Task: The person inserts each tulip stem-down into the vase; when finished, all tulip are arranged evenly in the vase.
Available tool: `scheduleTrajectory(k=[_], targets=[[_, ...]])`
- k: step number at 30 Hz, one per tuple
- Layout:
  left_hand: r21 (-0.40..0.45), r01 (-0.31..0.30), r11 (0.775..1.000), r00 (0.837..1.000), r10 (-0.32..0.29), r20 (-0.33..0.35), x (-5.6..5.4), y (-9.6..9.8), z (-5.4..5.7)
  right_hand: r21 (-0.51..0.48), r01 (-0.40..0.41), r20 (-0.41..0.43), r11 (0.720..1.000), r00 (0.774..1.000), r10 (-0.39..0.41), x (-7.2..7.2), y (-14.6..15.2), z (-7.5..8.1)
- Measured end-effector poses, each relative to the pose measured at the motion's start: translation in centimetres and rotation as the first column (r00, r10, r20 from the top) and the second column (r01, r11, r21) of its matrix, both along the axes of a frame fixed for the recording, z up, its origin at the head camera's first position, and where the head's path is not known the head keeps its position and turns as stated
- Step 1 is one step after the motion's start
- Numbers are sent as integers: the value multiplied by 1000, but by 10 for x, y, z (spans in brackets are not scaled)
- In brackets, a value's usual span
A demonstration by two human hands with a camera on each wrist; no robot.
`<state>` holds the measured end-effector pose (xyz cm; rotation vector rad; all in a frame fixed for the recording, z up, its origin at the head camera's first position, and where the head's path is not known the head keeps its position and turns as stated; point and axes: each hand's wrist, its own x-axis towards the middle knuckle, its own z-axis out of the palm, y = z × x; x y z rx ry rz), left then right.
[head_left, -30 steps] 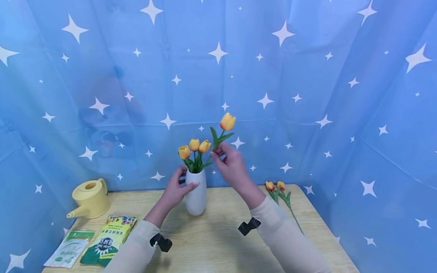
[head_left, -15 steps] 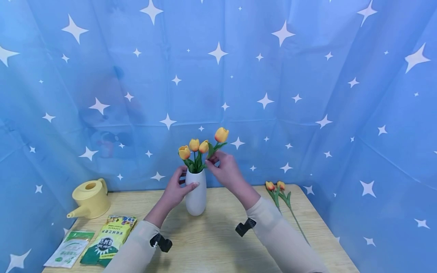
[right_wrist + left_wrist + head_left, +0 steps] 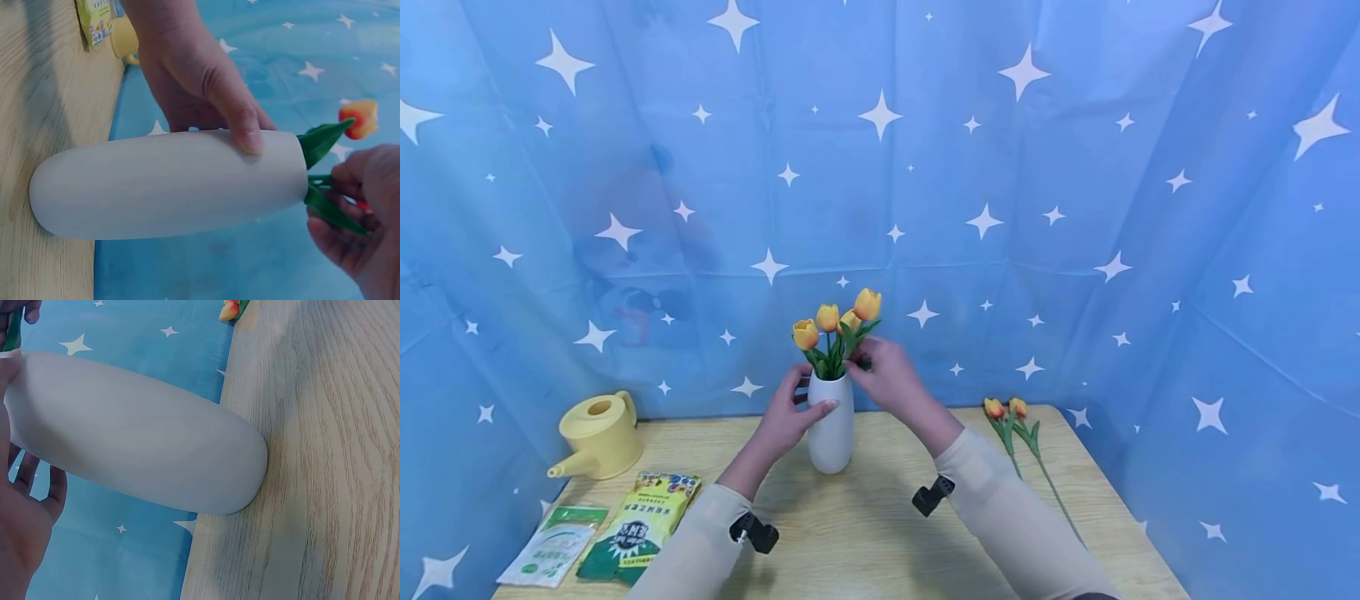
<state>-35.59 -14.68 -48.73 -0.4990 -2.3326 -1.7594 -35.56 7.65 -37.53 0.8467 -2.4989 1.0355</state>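
A white vase (image 3: 831, 429) stands upright on the table, several yellow-orange tulips (image 3: 806, 335) rising from its mouth. My left hand (image 3: 786, 421) grips the vase's upper left side, thumb across the front and fingers behind; the left wrist view shows the vase body (image 3: 137, 431) with its base on the wood. At the vase mouth, my right hand (image 3: 887, 379) pinches the stem of the tallest tulip (image 3: 867, 304). In the right wrist view its fingertips close round green stems (image 3: 320, 180) right by the rim. The stem's lower end is hidden inside the vase.
Two tulips (image 3: 1017, 407) lie on the table's right side. At the left are a yellow watering can (image 3: 601, 437), a yellow-green bag (image 3: 640, 525) and a white-green packet (image 3: 553, 546). A blue star-patterned curtain (image 3: 880, 183) hangs behind the table (image 3: 850, 533).
My right hand has moved down and left with its tulip, from beside the bunch to the vase mouth. The tulip's head now stands close to the others. My left hand stays on the vase.
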Motion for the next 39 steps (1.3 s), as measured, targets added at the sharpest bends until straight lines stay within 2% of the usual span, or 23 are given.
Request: scheduleTrajectory(k=[7,15,26,33,39], targets=[[-3,3,1000,1000,-3,8,0,0,0,42,8,22,999,1000,-9,-3,-3,-3],[-5,-2,1000,1000,2,-9,-1,0,1,44,-4,51,999,999,2,-4,-5,-3],[-1,5,1000,1000,-5,-11,1,0,0,-60,48,218,997,975,-34,7,11,-15],[10,6,1000,1000,-6,-4,1,0,-1,-157,76,236,985,971,-37,13,27,-20],[10,-2,1000,1000,1,8,1,0,-1,-196,108,268,975,962,-52,20,50,-31]])
